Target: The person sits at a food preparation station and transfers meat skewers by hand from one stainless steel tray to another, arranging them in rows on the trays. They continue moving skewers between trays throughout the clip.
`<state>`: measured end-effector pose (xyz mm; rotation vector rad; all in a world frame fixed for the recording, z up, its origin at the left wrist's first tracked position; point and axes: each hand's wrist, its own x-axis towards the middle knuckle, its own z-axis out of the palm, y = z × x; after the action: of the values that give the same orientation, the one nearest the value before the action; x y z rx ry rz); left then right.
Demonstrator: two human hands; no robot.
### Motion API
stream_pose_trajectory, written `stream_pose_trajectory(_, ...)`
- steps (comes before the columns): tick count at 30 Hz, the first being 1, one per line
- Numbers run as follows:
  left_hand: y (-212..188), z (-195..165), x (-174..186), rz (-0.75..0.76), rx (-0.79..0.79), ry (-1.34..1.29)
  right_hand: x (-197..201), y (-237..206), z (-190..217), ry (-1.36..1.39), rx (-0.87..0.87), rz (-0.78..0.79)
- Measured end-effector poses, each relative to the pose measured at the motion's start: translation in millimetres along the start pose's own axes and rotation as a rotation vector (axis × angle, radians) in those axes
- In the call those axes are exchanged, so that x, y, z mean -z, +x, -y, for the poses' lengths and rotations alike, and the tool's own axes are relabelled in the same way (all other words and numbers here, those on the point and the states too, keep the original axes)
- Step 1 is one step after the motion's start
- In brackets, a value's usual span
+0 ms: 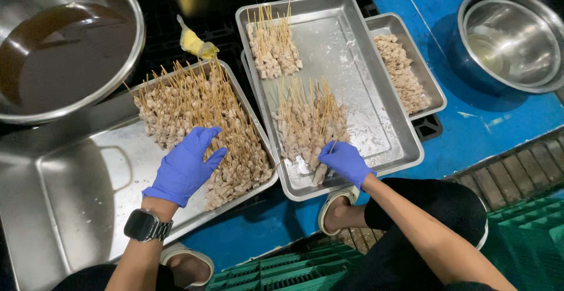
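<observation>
My left hand point(187, 164), in a blue glove, lies spread wide on the heap of skewered meat point(200, 129) in the left steel tray point(88, 179), at 8 o'clock. My right hand point(343, 160), at 5 o'clock, pinches one skewer point(331, 148) at the near edge of the smaller skewer pile point(308, 127) in the middle tray point(376, 109). A steel bowl point(511, 38) stands at 2 o'clock.
</observation>
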<state>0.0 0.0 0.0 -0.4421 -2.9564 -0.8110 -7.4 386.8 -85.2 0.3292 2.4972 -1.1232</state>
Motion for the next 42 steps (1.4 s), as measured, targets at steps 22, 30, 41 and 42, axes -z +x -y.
stream_pose_trajectory(22,1,1,-6,-0.033,-0.05,-0.03,3,44,-4,0.133,0.073,-0.175)
stream_pose_trajectory(30,-1,-1,-1,-0.012,-0.016,-0.044,-13,50,9,-0.229,0.205,-0.323)
stream_pose_trajectory(41,-2,7,-2,-0.085,-0.067,-0.03,16,18,35,-0.068,0.262,-0.049)
stream_pose_trajectory(42,-1,6,-3,-0.084,-0.07,-0.037,21,13,38,-0.075,0.294,-0.027)
